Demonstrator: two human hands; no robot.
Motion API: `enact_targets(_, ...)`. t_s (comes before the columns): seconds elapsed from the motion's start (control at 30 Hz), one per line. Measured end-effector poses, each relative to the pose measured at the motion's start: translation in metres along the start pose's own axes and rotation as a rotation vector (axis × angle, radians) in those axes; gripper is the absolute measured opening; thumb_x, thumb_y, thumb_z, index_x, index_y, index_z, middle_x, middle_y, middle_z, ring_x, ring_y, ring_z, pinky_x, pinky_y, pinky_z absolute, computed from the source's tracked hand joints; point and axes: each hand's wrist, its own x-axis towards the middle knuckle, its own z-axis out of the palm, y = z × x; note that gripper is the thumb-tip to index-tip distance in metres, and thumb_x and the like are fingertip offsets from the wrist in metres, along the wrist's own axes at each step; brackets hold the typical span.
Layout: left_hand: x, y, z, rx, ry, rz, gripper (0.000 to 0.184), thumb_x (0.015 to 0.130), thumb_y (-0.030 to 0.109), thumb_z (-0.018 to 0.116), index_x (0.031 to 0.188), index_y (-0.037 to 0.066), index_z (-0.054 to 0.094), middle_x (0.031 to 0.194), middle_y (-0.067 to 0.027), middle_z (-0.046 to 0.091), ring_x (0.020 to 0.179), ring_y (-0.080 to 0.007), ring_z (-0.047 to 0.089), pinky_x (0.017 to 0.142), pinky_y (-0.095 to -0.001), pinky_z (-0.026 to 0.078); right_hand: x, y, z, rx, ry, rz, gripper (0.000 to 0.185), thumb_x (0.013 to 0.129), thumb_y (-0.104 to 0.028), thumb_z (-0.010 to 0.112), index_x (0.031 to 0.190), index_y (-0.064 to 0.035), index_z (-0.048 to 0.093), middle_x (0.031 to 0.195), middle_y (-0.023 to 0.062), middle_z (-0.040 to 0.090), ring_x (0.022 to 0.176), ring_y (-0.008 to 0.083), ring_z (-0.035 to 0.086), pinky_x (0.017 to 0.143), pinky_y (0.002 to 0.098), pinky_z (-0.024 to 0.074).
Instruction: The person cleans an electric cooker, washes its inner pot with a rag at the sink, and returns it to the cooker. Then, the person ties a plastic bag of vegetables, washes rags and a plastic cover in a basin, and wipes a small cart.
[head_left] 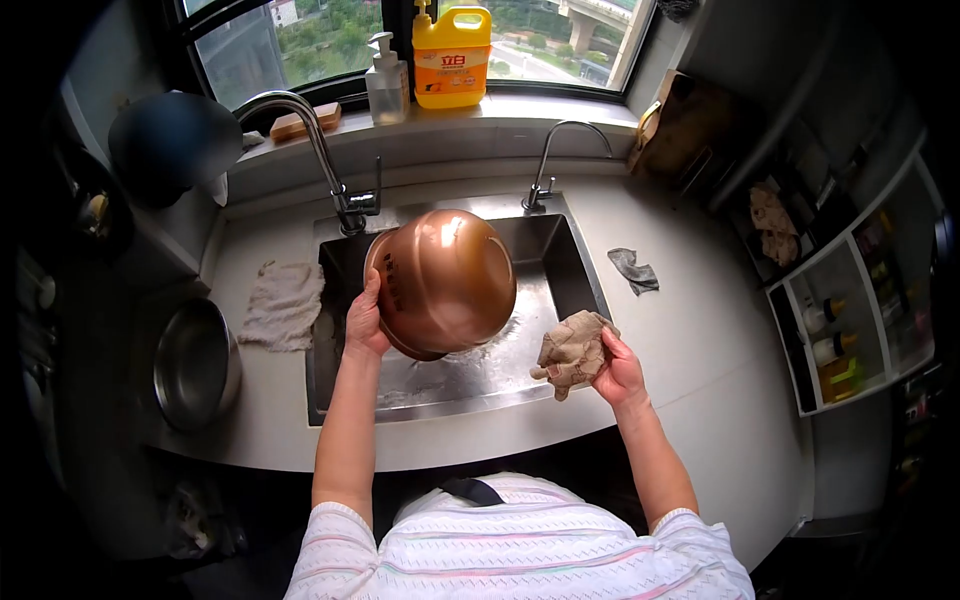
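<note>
A copper-coloured pot (450, 285) is tilted on its side above the steel sink (440, 400), its rounded outside facing up. My left hand (366, 318) grips the pot by its rim at the left. At the sink's right edge, my right hand (618, 370) is closed on a crumpled brown cloth (572, 352). The pot and the brown cloth are apart. The fingers of my left hand behind the rim are hidden.
A large faucet (350, 200) and a thin tap (537, 195) stand behind the sink. Left are a pale towel (283, 305) and a steel bowl (192, 365); right, a grey cloth (633, 271). On the sill are a yellow jug (451, 60) and a pump bottle (387, 85).
</note>
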Motion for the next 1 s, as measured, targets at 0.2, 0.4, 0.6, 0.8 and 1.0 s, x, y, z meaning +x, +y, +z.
enact_targets(0.2,-0.007,-0.004,0.019,0.218,0.050,0.089,0.046,0.086,0.039,0.053,0.108,-0.001,0.054,0.103,-0.0073,0.061,0.091,-0.0169,0.059,0.081,-0.0316,0.050,0.003,-0.013,0.087,-0.202,-0.161,-0.294,0.031,0.095,-0.019,0.039,0.118,-0.0002,0.045,0.114,0.0118,0.054,0.107,0.0236,0.053,0.092,0.0388,0.0441)
enact_targets(0.4,-0.009,-0.024,0.039,0.542,0.004,0.014,0.040,0.088,0.039,0.052,0.089,-0.001,0.061,0.083,-0.0038,0.064,0.073,-0.0088,0.059,0.065,-0.0224,0.049,0.019,0.073,0.139,-1.899,-0.607,-0.822,0.051,0.087,-0.027,0.051,0.128,0.0001,0.038,0.134,0.0182,0.036,0.130,0.0302,0.027,0.107,0.0442,0.0169)
enact_targets(0.6,-0.018,-0.028,0.041,1.143,-0.035,0.281,0.038,0.090,0.034,0.052,0.077,0.000,0.061,0.068,0.0053,0.054,0.063,-0.0020,0.041,0.055,-0.0187,0.040,0.074,0.069,0.145,-2.062,-0.374,-1.048,0.050,0.085,-0.027,0.048,0.125,0.0015,0.041,0.134,0.0170,0.038,0.129,0.0293,0.030,0.105,0.0461,0.0197)
enact_targets(0.8,-0.042,-0.009,0.057,1.297,-0.038,0.447,0.043,0.089,0.035,0.054,0.064,0.000,0.049,0.055,0.0004,0.037,0.056,-0.0057,0.031,0.047,-0.0249,0.032,0.140,0.008,0.173,-1.638,-0.446,-0.175,0.043,0.088,-0.035,0.042,0.108,0.0004,0.056,0.106,0.0151,0.059,0.096,0.0219,0.058,0.086,0.0341,0.0442)
enact_targets(1.0,-0.042,-0.009,0.055,1.030,-0.038,0.469,0.048,0.088,0.035,0.055,0.059,0.001,0.038,0.053,-0.0051,0.026,0.054,-0.0084,0.026,0.043,-0.0279,0.028,0.152,-0.007,0.169,-1.393,-0.350,0.215,0.034,0.089,-0.033,0.044,0.088,-0.0024,0.060,0.079,0.0030,0.058,0.069,0.0081,0.055,0.060,0.0267,0.0472)
